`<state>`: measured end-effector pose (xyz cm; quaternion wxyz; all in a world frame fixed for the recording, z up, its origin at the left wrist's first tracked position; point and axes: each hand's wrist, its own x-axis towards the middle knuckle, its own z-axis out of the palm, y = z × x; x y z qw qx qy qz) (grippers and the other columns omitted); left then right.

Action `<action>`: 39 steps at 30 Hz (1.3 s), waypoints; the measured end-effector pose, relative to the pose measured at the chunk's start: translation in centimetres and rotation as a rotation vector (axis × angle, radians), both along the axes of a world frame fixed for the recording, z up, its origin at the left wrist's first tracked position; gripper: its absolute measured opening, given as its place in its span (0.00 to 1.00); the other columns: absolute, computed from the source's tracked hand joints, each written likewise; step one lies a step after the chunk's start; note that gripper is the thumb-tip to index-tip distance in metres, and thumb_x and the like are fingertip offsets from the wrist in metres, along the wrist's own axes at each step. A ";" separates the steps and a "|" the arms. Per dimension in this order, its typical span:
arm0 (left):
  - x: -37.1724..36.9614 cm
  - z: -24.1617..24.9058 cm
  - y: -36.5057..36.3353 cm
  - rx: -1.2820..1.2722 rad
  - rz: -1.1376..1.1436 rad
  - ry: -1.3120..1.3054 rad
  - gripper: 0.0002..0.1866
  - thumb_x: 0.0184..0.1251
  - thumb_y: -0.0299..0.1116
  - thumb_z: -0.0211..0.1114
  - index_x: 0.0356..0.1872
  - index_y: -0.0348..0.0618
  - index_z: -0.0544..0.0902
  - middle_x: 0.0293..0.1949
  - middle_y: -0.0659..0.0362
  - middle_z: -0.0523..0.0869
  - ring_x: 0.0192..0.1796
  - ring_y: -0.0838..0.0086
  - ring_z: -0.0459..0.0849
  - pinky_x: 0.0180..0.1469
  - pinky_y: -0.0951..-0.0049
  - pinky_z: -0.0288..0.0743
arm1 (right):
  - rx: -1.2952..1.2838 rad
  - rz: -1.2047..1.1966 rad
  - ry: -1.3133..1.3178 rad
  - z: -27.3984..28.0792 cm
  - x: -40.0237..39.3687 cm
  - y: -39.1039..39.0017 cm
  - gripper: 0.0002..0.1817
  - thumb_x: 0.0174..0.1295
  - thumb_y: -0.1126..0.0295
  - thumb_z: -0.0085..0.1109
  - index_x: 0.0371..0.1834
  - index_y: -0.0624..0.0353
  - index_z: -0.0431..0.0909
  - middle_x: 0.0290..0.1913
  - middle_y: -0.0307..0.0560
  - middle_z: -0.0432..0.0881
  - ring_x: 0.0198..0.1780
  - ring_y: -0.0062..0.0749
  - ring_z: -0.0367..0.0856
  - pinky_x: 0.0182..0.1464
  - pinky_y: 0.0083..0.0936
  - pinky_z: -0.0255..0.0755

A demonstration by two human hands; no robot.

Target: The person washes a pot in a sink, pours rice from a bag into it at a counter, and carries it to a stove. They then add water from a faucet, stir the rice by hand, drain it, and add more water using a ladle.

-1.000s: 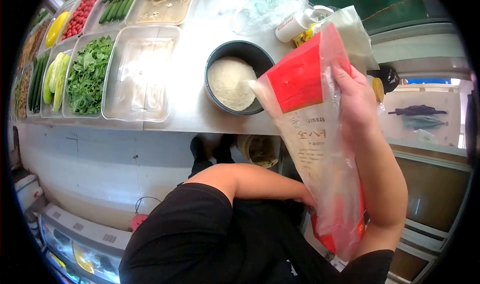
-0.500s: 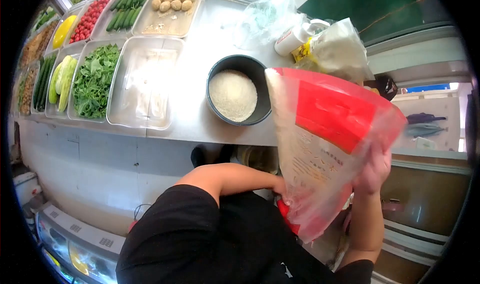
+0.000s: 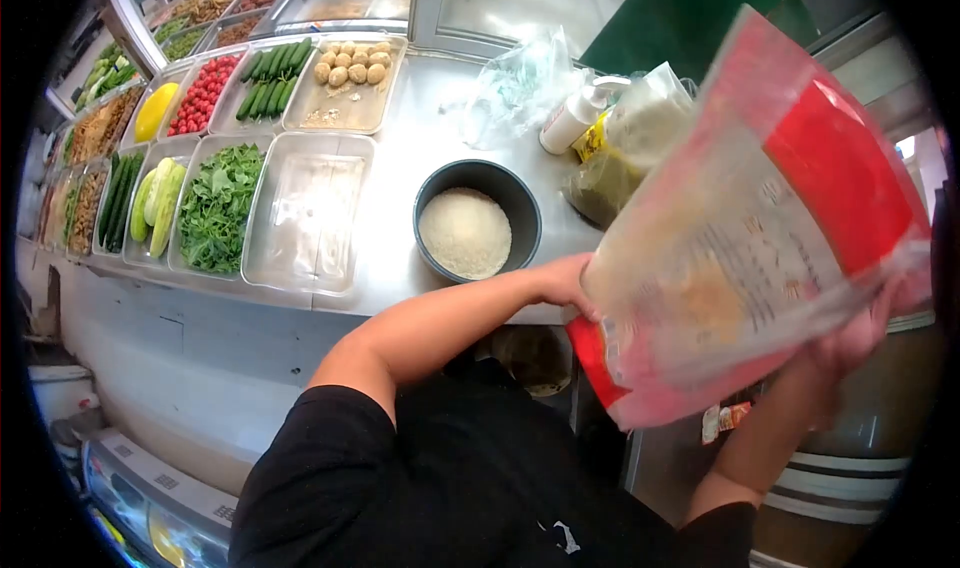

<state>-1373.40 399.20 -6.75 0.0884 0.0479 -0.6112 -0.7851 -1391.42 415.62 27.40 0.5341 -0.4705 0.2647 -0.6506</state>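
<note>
The left hand [image 3: 566,284] grasped the lower left edge of a red-and-clear plastic bag [image 3: 700,243], while the right hand [image 3: 858,336] clutched its right edge; the bag was held tilted in front of the body, right of the pot, its contents hard to make out through the cloudy plastic. Below the worktop [image 3: 393,268] edge stood a bucket [image 3: 540,358], partly hidden. On the worktop, a deep dark-grey pot [image 3: 522,206] held a mound of white rice [image 3: 466,236]. To its left sat a clear tray [image 3: 366,198], then trays of leafy greens [image 3: 215,208], pale green gourds [image 3: 157,203] and dark cucumbers [image 3: 117,203]. Beyond the pot, a yellow-marked clear bag [image 3: 650,118] stood near a white pump bottle [image 3: 565,125], with a crumpled plastic bag [image 3: 520,80] close by. The farther row of trays carried round brown potatoes [image 3: 352,66], small cucumbers [image 3: 270,88], cherry tomatoes [image 3: 207,96] and a yellow melon [image 3: 156,114].
</note>
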 end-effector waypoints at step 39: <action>12.2 -5.6 -1.0 0.574 1.453 -0.570 0.08 0.54 0.23 0.58 0.35 0.33 0.76 0.31 0.54 0.80 0.31 0.66 0.80 0.33 0.67 0.77 | 0.056 -1.086 0.605 -28.8 -7.9 -6.6 0.18 0.64 0.75 0.53 0.56 0.66 0.64 0.53 0.47 0.70 0.54 0.30 0.69 0.58 0.25 0.64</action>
